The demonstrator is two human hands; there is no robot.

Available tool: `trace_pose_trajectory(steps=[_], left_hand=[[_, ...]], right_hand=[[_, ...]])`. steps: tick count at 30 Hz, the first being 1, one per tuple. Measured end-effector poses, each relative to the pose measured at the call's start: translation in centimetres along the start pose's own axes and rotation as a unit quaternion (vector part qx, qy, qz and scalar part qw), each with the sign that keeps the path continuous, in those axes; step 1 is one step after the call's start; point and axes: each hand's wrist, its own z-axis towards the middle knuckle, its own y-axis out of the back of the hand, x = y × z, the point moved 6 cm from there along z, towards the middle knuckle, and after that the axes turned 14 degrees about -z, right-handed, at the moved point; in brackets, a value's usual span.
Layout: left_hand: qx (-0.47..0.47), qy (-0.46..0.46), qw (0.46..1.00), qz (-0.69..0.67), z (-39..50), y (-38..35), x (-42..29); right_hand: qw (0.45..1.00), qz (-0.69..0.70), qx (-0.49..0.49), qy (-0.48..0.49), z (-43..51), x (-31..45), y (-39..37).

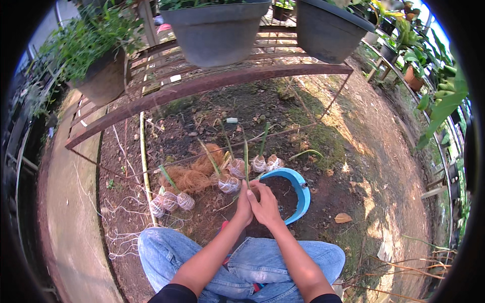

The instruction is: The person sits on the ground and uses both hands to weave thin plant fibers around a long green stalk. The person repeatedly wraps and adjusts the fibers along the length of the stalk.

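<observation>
My left hand (244, 206) and my right hand (266, 206) are cupped together above my crossed legs. Between them stands a plant cutting (246, 161) with a long, narrow green leaf; its base is mostly hidden by my fingers. Just right of my hands, partly behind them, sits a blue plastic basin (302, 199) with dark soil (284, 189) in it. Beyond my fingertips is a ball wrapped in white string (228, 184), with a cut green stem. More string-wrapped balls lie behind it and to the left (186, 201). Brown coir fibre (189, 178) is heaped among them.
A rusty metal rack (212, 82) crosses ahead, bearing large grey planters (216, 34). Loose white string (125, 238) trails on the ground at left, near a thin pole (144, 151). A concrete strip (75, 212) runs along the left. A dry leaf (343, 218) lies right of the basin.
</observation>
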Motion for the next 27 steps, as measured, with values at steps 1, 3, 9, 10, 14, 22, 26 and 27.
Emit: trace_pose_trajectory(steps=[1,3,9,10,14,22,26,27], left_hand=[[-0.013,-0.003,1.0,-0.023,0.2,0.2,-0.4],[-0.033,-0.03,0.998,-0.046,-0.6,-1.9,-2.0],[-0.174,-0.044,0.982,0.051,-5.2,-2.1,-10.0],[-0.17,-0.048,0.982,0.073,-6.0,-2.9,-12.0],[-0.14,-0.122,0.964,0.19,-8.4,-5.5,-21.0],[-0.147,-0.185,0.932,0.274,-12.1,-0.8,-29.9],[-0.13,-0.168,0.965,0.152,-11.6,2.4,-29.6],[-0.143,-0.172,0.963,0.151,-11.8,2.6,-29.9]], right_hand=[[1.0,0.008,-0.013,0.01,-0.2,0.5,0.4],[0.999,0.023,-0.045,0.019,-0.8,0.7,1.2],[0.995,-0.009,-0.084,-0.049,0.0,0.4,5.4],[0.994,-0.064,-0.059,-0.06,0.3,-1.7,4.9],[0.962,-0.252,0.072,-0.07,-1.3,-10.5,-0.6],[0.977,-0.182,0.024,0.105,1.0,-0.2,-4.8],[0.978,-0.134,0.087,0.137,3.7,4.5,-10.3],[0.972,-0.138,0.117,0.148,4.5,6.2,-11.9]])
